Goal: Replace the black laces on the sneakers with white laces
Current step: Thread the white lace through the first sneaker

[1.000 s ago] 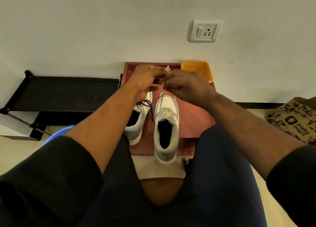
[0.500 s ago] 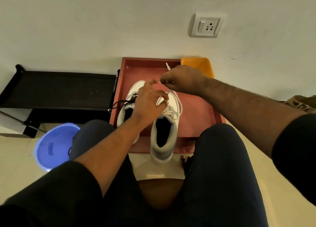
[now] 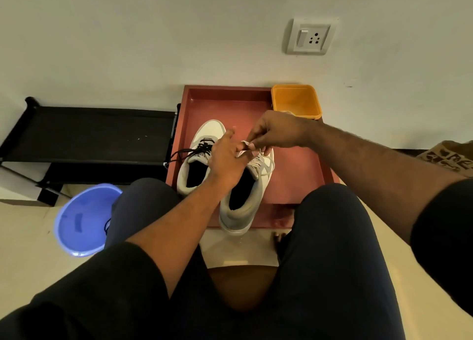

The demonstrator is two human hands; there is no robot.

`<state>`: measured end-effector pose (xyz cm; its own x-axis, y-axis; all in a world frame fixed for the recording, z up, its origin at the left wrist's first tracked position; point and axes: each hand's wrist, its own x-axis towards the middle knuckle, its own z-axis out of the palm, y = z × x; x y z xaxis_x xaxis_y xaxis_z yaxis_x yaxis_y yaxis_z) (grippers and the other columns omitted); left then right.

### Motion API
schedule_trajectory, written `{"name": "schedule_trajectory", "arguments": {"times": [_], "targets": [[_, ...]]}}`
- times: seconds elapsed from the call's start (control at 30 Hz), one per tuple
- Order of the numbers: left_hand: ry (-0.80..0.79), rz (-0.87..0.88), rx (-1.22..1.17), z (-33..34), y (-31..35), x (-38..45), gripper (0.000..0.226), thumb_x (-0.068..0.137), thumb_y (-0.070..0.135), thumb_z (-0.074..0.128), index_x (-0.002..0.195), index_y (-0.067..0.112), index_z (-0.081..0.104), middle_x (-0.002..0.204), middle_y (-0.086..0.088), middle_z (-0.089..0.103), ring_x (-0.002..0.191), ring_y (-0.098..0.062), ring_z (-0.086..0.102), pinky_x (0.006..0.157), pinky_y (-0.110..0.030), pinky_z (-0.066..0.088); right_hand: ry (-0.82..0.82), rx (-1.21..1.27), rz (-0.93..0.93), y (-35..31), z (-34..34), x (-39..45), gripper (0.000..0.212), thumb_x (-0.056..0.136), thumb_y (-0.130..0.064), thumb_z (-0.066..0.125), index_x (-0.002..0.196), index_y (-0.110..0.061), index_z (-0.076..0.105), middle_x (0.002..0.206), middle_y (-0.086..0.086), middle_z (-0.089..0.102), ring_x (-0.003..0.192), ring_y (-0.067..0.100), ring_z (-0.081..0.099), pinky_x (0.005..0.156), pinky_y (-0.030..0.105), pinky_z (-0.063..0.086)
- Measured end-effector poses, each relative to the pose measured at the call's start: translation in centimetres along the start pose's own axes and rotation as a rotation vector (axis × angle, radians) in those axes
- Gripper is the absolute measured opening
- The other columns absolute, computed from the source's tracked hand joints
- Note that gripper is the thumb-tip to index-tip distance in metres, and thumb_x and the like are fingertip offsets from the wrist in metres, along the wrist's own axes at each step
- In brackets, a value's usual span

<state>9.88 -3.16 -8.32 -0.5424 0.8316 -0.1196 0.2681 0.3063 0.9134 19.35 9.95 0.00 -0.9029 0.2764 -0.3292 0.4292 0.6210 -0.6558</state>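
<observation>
Pinching the white lace (image 3: 246,145) in my right hand (image 3: 275,132) above the right sneaker (image 3: 252,183) on the red tray (image 3: 302,165), left hand (image 3: 225,157) spread beside it, I'm risking it slipping free.

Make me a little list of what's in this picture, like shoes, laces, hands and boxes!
Tray: red tray on the floor by the wall
Left sneaker: black laces still in
Right sneaker: white lace partly threaded
Right hand: pinches the white lace end
Left hand: fingers straight, over the sneakers
Orange box: at the tray's far right corner
Blue tub: on the floor, left
</observation>
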Motion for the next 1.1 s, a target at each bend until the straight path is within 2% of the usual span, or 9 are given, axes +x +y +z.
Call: {"name": "schedule_trajectory", "arguments": {"times": [0.07,0.13,0.3,0.43,0.57,0.67,0.83,1.0,1.1], "targets": [[-0.033,0.053,0.078,-1.0,1.1,0.2,0.027,0.085,0.029,0.073,0.108,0.015,0.074,0.136,-0.003,0.054,0.114,-0.013,0.058,0.089,-0.012,0.042,0.065,0.061,-0.026,0.1,-0.1,-0.4,0.015,0.087,-0.012,0.07,0.1,-0.007,0.075,0.086,0.008,0.074,0.068,0.009,0.068,0.067,0.022,0.058],[-0.005,0.076,0.116,-2.6,1.7,0.6,0.02,0.09,0.019,0.068,0.096,0.0,0.074,0.128,-0.002,0.061,0.104,-0.011,0.061,0.085,-0.018,0.046,0.145,0.064,-0.021,0.5,-0.6,-0.9,0.016,0.083,-0.013,0.074,0.097,-0.005,0.075,0.084,0.005,0.073,0.065,0.005,0.067,0.066,0.021,0.058],[0.277,-0.117,0.145,-8.3,0.8,2.0,0.02,0.093,0.021,0.062,0.079,0.012,0.072,0.077,-0.005,0.068,0.069,-0.018,0.063,0.072,-0.034,0.057,0.35,0.065,0.143,5.2,-1.6,-3.5,0.013,0.085,-0.006,0.071,0.097,-0.002,0.075,0.085,0.011,0.073,0.068,0.018,0.069,0.069,0.027,0.06],[0.412,-0.205,0.399,-9.7,-0.4,1.9,0.027,0.093,0.027,0.059,0.074,0.009,0.067,0.071,-0.006,0.064,0.064,-0.025,0.064,0.067,-0.04,0.059,0.338,-0.081,0.287,8.1,0.9,-4.7,0.012,0.087,-0.009,0.068,0.096,-0.005,0.076,0.073,0.0,0.068,0.067,0.013,0.064,0.063,0.022,0.049],[0.319,-0.118,0.768,-9.0,-1.3,1.2,0.019,0.095,0.028,0.053,0.108,0.018,0.062,0.118,-0.01,0.06,0.09,-0.037,0.066,0.076,-0.045,0.056,0.28,-0.207,0.46,9.1,2.4,-4.9,0.017,0.089,-0.013,0.067,0.104,-0.01,0.074,0.092,0.002,0.071,0.072,0.011,0.061,0.063,0.021,0.045],[0.095,0.11,0.877,-6.3,-0.7,0.8,0.054,0.095,0.032,0.056,0.145,0.031,0.034,0.16,-0.001,0.017,0.114,-0.036,0.059,0.083,-0.044,0.051,0.189,-0.374,0.57,8.1,3.5,-4.6,0.046,0.088,-0.02,0.069,0.132,-0.021,0.058,0.132,0.004,0.06,0.099,0.022,0.063,0.081,0.036,0.055],[-0.476,0.149,0.66,-3.8,-0.4,0.9,0.075,0.084,0.029,0.07,0.149,0.024,0.034,0.14,-0.005,0.054,0.125,-0.022,0.053,0.101,-0.037,0.045,0.312,-0.066,0.296,6.1,7.7,-1.9,0.05,0.088,0.0,0.057,0.135,-0.017,0.056,0.135,0.005,0.059,0.12,0.021,0.056,0.089,0.014,0.037],[-0.308,0.203,0.777,-1.7,-1.7,0.2,0.06,0.09,0.027,0.063,0.145,0.02,0.041,0.128,-0.008,0.061,0.118,-0.027,0.055,0.094,-0.036,0.045,0.513,0.188,0.29,6.2,11.2,-0.6,0.034,0.084,0.005,0.059,0.113,-0.008,0.07,0.11,0.006,0.071,0.102,0.018,0.065,0.085,0.016,0.044],[-0.182,0.195,0.738,-0.3,-1.8,0.3,0.024,0.092,0.022,0.053,0.114,0.013,0.058,0.109,-0.011,0.065,0.103,-0.033,0.059,0.076,-0.036,0.043,0.591,0.2,0.282,6.2,11.9,-0.3,0.031,0.085,0.003,0.057,0.108,-0.01,0.072,0.103,0.004,0.073,0.096,0.016,0.066,0.084,0.019,0.048]]}}
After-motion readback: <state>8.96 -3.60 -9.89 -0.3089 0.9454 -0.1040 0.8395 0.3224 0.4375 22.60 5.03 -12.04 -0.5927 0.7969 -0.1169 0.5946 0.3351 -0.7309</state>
